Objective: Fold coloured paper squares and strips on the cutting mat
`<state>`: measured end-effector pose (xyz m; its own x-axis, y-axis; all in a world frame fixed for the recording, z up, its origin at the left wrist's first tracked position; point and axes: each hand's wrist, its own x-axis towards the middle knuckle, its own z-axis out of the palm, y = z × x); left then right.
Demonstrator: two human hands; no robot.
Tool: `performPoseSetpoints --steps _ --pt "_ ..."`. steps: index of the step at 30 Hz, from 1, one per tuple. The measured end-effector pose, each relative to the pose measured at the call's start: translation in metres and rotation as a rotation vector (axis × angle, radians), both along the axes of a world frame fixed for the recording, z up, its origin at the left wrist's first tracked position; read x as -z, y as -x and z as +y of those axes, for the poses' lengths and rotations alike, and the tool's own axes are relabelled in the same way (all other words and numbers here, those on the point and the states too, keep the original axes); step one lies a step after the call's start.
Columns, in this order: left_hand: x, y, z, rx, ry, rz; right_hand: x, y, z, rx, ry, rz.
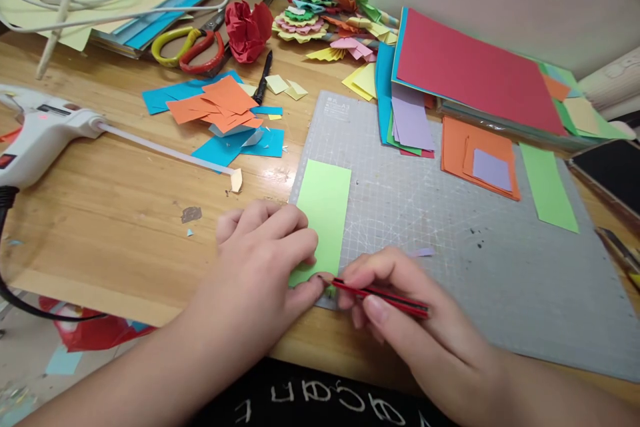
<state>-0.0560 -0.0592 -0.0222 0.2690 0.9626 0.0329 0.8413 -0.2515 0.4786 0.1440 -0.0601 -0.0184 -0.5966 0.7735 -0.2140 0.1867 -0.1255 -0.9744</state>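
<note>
A light green paper strip (326, 207) lies lengthwise on the left part of a grey cutting mat (400, 213). My left hand (270, 247) presses it down with curled fingers, the thumb by its near end. My right hand (410, 307) is closed around a short red and black pencil (385, 295). The pencil tip is at the strip's near edge, close to my left thumb; whether it touches the paper I cannot tell. A thin purple paper scrap (423, 253) sits just beyond my right hand.
Left stands a white glue gun (55, 130) with a long glue stick. Behind are orange paper pieces (215, 103), scissors (187, 52) and a red paper flower (247, 30). Stacked red paper (480, 70), orange sheets (460, 153) and another green strip (549, 187) are at right.
</note>
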Motion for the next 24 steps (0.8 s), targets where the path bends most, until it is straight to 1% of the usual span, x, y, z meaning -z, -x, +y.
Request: performPoseSetpoints --steps 2,4,5,7,8,9,11,14,18,24 --pt "0.000 0.000 0.000 0.003 0.002 0.002 -0.001 0.003 -0.001 -0.010 0.073 0.021" --pt "0.000 0.001 -0.001 0.006 -0.002 0.001 -0.001 0.004 -0.001 0.054 0.111 0.107" --pt "0.000 0.001 -0.002 0.008 -0.005 0.000 -0.001 0.003 -0.001 0.098 0.089 0.142" --pt "0.000 0.002 -0.003 0.010 -0.015 0.000 0.001 0.002 -0.001 0.149 -0.040 0.134" --pt "0.000 0.002 -0.003 0.010 -0.020 0.001 0.002 0.001 -0.001 0.142 -0.132 0.095" --pt "0.000 0.002 -0.004 0.011 -0.021 0.003 0.004 0.000 -0.001 0.110 -0.229 0.044" --pt "0.001 0.002 -0.004 0.010 -0.021 0.007 0.008 0.001 -0.001 0.000 -0.401 -0.042" --pt "0.002 0.002 -0.003 0.008 -0.023 0.012 0.013 0.004 0.000 -0.130 -0.561 -0.102" --pt "0.003 0.002 -0.003 0.011 -0.026 0.024 0.017 0.008 0.001 -0.163 -0.636 -0.131" --pt "0.002 0.002 -0.005 0.013 -0.014 0.025 0.016 0.008 0.000 -0.173 -0.657 -0.177"
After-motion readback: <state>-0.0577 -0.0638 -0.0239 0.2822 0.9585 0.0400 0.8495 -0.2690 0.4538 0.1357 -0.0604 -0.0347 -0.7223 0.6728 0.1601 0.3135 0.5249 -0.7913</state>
